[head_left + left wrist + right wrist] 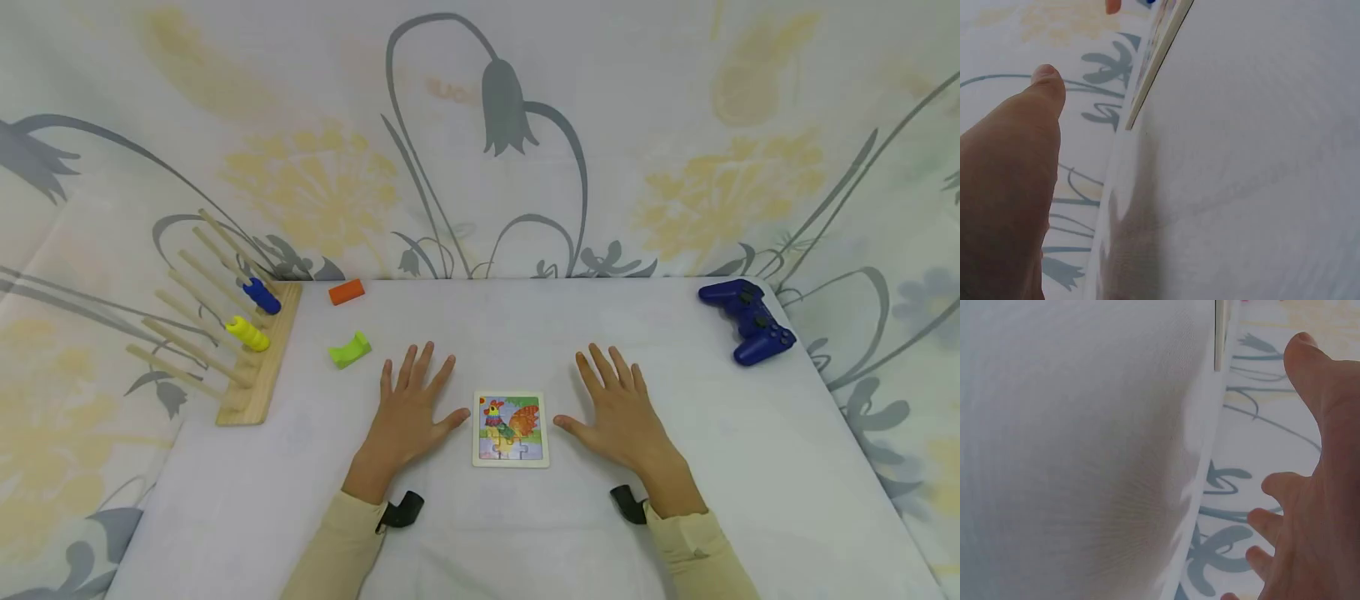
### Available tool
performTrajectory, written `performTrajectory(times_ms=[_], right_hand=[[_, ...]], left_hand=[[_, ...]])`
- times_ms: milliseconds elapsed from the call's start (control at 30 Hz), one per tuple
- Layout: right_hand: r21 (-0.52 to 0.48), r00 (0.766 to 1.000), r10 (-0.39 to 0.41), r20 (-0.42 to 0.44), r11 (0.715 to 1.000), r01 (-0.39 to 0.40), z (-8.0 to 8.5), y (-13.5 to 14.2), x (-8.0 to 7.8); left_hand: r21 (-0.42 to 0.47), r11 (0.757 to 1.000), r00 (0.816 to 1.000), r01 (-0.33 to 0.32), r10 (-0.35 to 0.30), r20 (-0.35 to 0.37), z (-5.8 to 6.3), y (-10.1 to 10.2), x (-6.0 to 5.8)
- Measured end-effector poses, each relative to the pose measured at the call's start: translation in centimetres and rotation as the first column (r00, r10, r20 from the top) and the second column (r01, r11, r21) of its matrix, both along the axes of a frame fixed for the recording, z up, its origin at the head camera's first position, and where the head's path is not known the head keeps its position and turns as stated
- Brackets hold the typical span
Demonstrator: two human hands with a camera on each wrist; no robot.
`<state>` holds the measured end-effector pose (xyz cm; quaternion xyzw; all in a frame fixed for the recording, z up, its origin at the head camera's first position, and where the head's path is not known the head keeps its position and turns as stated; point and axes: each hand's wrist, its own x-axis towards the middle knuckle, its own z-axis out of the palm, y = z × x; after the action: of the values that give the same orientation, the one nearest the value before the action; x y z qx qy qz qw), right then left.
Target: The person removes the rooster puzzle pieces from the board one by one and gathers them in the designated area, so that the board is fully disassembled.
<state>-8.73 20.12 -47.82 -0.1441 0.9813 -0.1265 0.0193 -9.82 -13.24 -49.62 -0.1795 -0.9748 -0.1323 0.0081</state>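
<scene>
A square jigsaw puzzle [511, 429] with a colourful rooster picture and a pale frame lies flat on the white-covered table. My left hand [408, 421] is to its left, fingers spread and thumb close to the frame's edge. On the other side, my right hand [626, 421] is spread likewise, its thumb a little apart from the puzzle. Neither hand holds anything. In the left wrist view the puzzle's edge [1159, 69] shows beyond the thumb, and a shadow falls on the cloth. The right wrist view catches only a sliver of the puzzle [1218, 337].
At the left stands a wooden peg rack [262, 392] with a yellow piece [247, 333] and a blue piece [262, 296] on its slanting pegs. An orange block [346, 292] and a lime-green curved block [349, 350] lie nearby. A blue game controller [750, 321] lies far right.
</scene>
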Motion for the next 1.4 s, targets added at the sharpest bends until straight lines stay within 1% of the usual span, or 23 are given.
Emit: performTrajectory(times_ms=[167, 267, 467, 600, 767, 900, 1000, 1133, 1267, 1400], right_hand=[[-0.082, 0.999, 0.032, -0.002, 0.996, -0.032, -0.2, -0.4, -0.2], [-0.120, 0.999, 0.053, -0.006, 0.991, -0.054, -0.1, -0.8, -0.2], [-0.170, 0.994, 0.079, -0.070, 0.981, -0.089, 0.5, -1.9, -0.4], [-0.205, 0.994, 0.084, -0.075, 0.974, -0.098, 1.1, -2.7, -0.6], [-0.229, 0.994, 0.105, -0.034, 0.967, -0.110, 1.4, -4.0, -0.9], [-0.274, 0.991, 0.130, 0.021, 0.954, -0.120, 1.6, -5.4, -1.2], [-0.306, 0.986, 0.155, 0.070, 0.944, -0.126, 1.5, -6.7, -1.5], [-0.327, 0.973, 0.186, 0.136, 0.935, -0.133, 1.4, -8.3, -2.1], [-0.316, 0.961, 0.218, 0.168, 0.936, -0.157, 1.1, -9.2, -2.3], [-0.290, 0.957, 0.217, 0.191, 0.944, -0.156, 0.7, -9.6, -2.3]], left_hand=[[0.054, 0.997, 0.998, 0.046, -0.048, 0.040, -0.8, 0.9, 0.2], [0.061, 0.996, 0.994, 0.067, -0.072, 0.082, -1.2, 1.4, 0.5], [0.096, 0.992, 0.993, 0.086, -0.093, 0.069, -1.5, 2.0, 0.8], [0.093, 0.992, 0.992, 0.088, -0.095, 0.080, -1.6, 2.1, 0.8], [0.054, 0.994, 0.994, 0.092, -0.095, 0.050, -2.0, 2.1, 0.8], [0.054, 0.994, 0.995, 0.094, -0.095, 0.026, -2.2, 2.2, 0.9], [0.064, 0.993, 0.995, 0.096, -0.097, 0.013, -2.2, 2.1, 0.9], [0.064, 0.993, 0.995, 0.099, -0.101, 0.020, -2.1, 2.1, 0.9], [0.079, 0.991, 0.994, 0.108, -0.109, 0.011, -2.1, 2.1, 0.9], [0.070, 0.991, 0.994, 0.110, -0.110, 0.004, -2.0, 2.0, 1.0]])
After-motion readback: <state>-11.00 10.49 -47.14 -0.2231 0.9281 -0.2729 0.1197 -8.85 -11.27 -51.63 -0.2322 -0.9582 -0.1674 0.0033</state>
